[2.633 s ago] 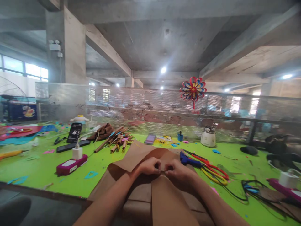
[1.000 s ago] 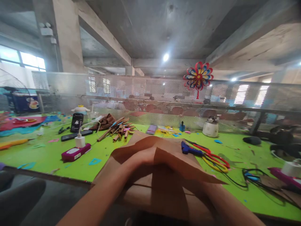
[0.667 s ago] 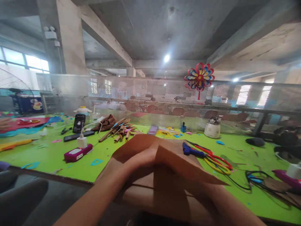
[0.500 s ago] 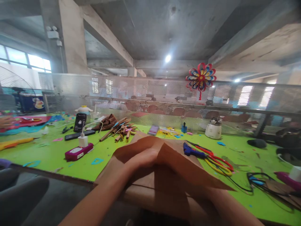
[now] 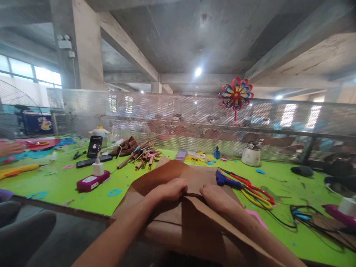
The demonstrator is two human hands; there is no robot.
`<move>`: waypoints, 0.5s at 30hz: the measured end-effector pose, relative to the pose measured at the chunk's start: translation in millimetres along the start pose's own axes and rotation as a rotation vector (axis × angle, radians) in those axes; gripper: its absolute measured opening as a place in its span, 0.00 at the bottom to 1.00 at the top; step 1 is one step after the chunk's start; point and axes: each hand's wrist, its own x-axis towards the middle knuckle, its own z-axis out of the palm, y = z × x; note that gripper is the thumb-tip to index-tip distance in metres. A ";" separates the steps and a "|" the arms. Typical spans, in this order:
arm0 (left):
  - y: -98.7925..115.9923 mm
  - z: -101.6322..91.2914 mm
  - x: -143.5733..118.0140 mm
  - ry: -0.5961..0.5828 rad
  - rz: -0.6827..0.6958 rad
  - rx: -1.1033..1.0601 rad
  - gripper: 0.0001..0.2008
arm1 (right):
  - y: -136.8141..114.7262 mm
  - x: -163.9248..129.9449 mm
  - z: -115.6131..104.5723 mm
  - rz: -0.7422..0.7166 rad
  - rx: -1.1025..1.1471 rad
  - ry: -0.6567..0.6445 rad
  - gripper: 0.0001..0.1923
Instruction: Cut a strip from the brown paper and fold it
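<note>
Right now your brown paper sheet (image 5: 172,174) lies folded on the near edge of the green worktop (image 5: 61,185), partly overhanging toward you. Your left hand (image 5: 169,188) presses down on its middle with fingers curled together, and your right hand (image 5: 215,194) lies just beside it, fingers flat on a crease, a raised flap running along your right forearm. Just beyond the right hand sit a blue glue gun (image 5: 224,180) and red and yellow scissors (image 5: 254,192). Farther left stand a bundle of rolled paper sticks (image 5: 140,157) and a purple power strip (image 5: 93,181)
</note>
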 end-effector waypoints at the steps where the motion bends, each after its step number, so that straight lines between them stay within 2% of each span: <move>1: -2.8 0.5 2.5 -0.018 -0.025 -0.016 0.07 | -1.4 0.7 -1.4 -0.037 -0.100 -0.042 0.11; 4: -7.8 -3.4 7.5 -0.062 -0.053 -0.164 0.08 | -4.3 2.5 -5.1 -0.115 -0.317 -0.134 0.12; 6: -7.6 -9.1 9.2 -0.035 -0.057 -0.243 0.08 | -5.2 3.4 -6.0 -0.102 -0.317 -0.117 0.11; 9: -2.9 -18.5 12.7 0.017 -0.087 -0.218 0.19 | -5.7 5.2 -4.2 -0.089 -0.273 -0.048 0.10; 11: 1.9 -24.0 16.8 -0.012 -0.096 -0.176 0.23 | -6.2 7.4 -1.7 -0.079 -0.256 -0.013 0.10; 15: 10.1 -28.7 25.5 -0.102 -0.098 -0.163 0.21 | -8.3 12.7 2.3 -0.026 -0.306 0.023 0.09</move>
